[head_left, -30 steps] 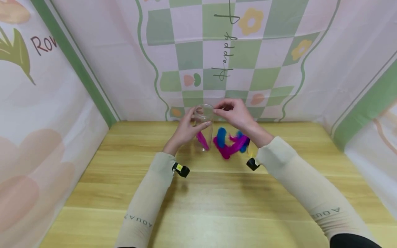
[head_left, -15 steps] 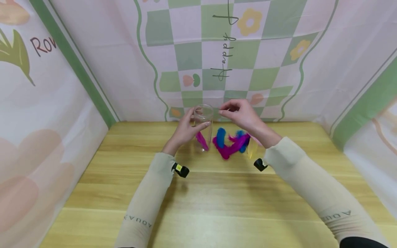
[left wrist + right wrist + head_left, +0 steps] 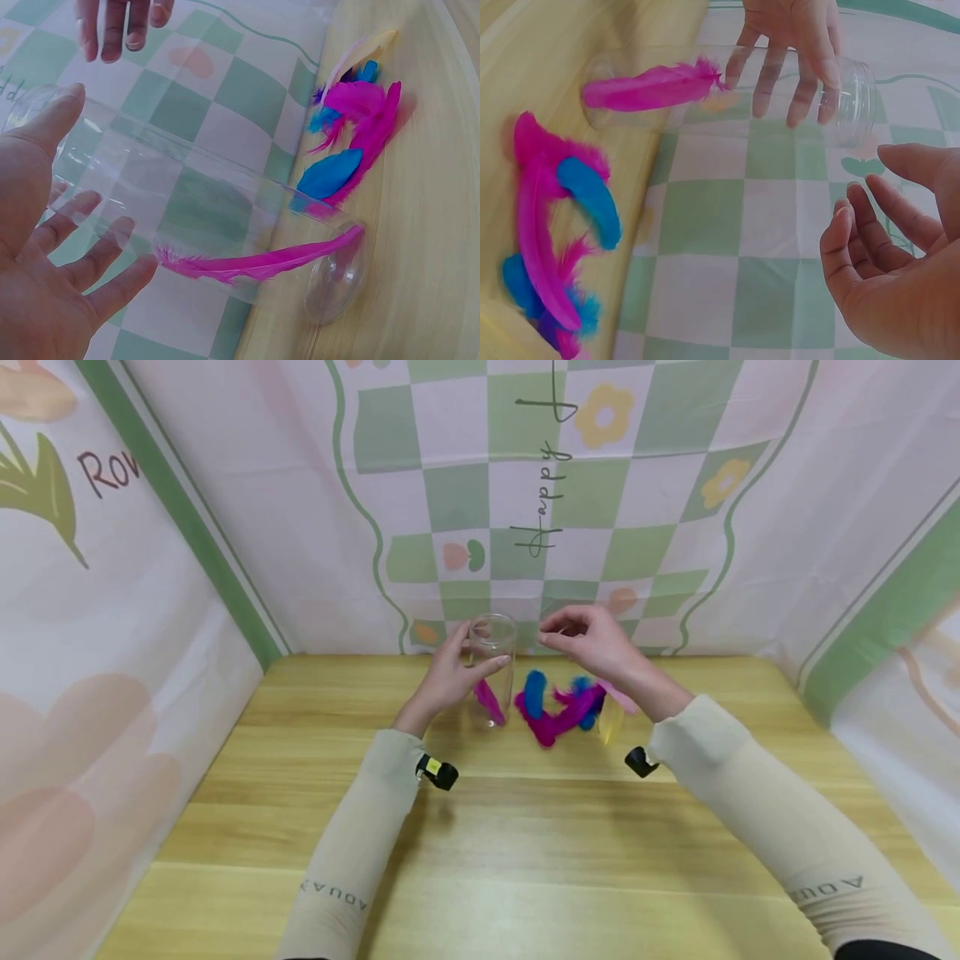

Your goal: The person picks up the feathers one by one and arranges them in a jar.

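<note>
A tall clear jar (image 3: 497, 647) stands upright near the back of the table. My left hand (image 3: 454, 673) holds it from the left, thumb on the near side and fingers behind. Inside the jar, a magenta feather (image 3: 262, 262) leans from the bottom against the wall. My right hand (image 3: 588, 639) hovers to the right of the rim, apart from it. Its fingers are loosely bent, and the right wrist view shows nothing between thumb and fingertips. Below that hand lie a blue feather (image 3: 535, 695), magenta feathers (image 3: 549, 728), a pale pink feather (image 3: 618, 696) and a yellow feather (image 3: 611, 724).
The wooden table (image 3: 480, 852) stretches toward me. A checkered cloth backdrop (image 3: 517, 485) rises right behind the jar, and printed cloth walls flank the table on both sides.
My right hand has moved away from the jar's rim to the right, uncovering the pale pink and yellow feathers. The left hand and the jar stay in place.
</note>
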Tool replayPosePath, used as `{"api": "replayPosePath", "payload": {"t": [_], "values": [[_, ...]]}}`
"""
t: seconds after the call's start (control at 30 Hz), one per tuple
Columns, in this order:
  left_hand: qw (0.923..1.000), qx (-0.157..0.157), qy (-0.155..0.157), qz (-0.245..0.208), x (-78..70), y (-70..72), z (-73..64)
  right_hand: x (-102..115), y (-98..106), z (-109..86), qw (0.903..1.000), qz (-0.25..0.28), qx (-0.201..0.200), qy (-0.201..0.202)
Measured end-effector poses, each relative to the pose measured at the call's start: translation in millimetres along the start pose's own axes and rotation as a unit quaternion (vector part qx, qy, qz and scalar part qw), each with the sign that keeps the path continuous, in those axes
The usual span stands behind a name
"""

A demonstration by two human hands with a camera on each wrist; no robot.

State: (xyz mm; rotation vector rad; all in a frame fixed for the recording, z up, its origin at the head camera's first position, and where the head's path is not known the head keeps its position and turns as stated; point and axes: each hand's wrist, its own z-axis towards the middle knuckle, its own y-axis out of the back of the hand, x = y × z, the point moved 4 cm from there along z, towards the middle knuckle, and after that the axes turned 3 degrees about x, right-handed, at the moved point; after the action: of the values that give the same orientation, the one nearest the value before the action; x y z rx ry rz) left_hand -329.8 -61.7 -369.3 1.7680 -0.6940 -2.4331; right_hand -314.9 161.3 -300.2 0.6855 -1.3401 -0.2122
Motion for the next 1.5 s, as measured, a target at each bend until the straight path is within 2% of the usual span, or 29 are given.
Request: {"api": "replayPosePath", "payload": {"t": [0.57, 0.83, 1.5], "values": [[1.0000, 0.000, 0.000, 0.006, -0.3, 0.4, 0.5, -15.1, 10.0, -6.4, 0.9998, -0.020, -0.001, 0.006], [1.0000, 0.001, 0.002, 0.005, 0.0, 0.2, 0.8, -18.4, 13.6, -10.4, 0.9993, -0.038, -0.003, -0.003], [1.0000, -0.002, 0.005, 0.005, 1.4, -0.1, -0.1, -36.7, 19.8, -12.1, 0.9989, -0.044, 0.010, -0.009]]}}
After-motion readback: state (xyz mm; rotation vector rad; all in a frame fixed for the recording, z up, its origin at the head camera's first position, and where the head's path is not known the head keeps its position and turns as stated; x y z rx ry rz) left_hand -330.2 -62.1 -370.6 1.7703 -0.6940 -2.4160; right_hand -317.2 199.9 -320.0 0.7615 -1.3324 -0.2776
